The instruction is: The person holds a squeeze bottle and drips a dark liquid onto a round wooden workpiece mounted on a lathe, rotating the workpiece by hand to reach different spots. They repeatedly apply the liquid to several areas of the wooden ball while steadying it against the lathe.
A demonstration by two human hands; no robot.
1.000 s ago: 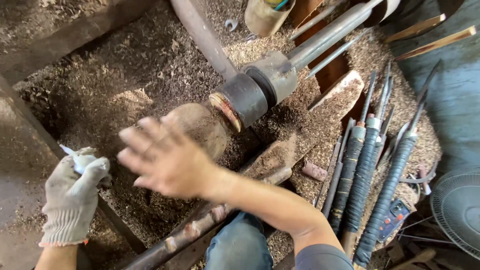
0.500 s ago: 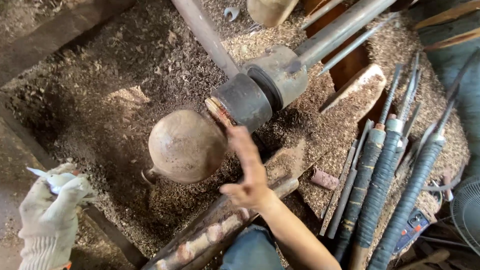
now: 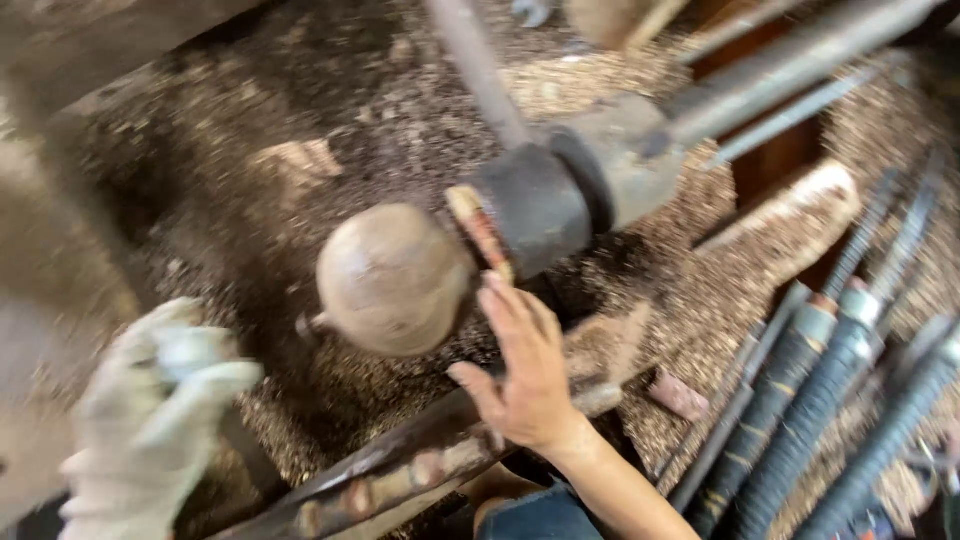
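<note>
Bare right hand (image 3: 530, 375) open beside wooden ball (image 3: 392, 280) — gloved left hand (image 3: 150, 420) (blurred) unclear, sawdust (image 3: 300, 160) around

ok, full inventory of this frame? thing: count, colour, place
rounded wooden workpiece: 1, dusty brown, centre, mounted on the lathe
lathe chuck: 1, black, right of the workpiece
metal shaft: 1, grey, upper right
long-handled tools: several, dark wrapped handles, lower right
tool rest bar: 1, rusty brown, bottom centre
sawdust: pale brown, all around
left hand: white glove, lower left, blurred
right hand: bare, open, fingertips at the chuck's edge
</note>
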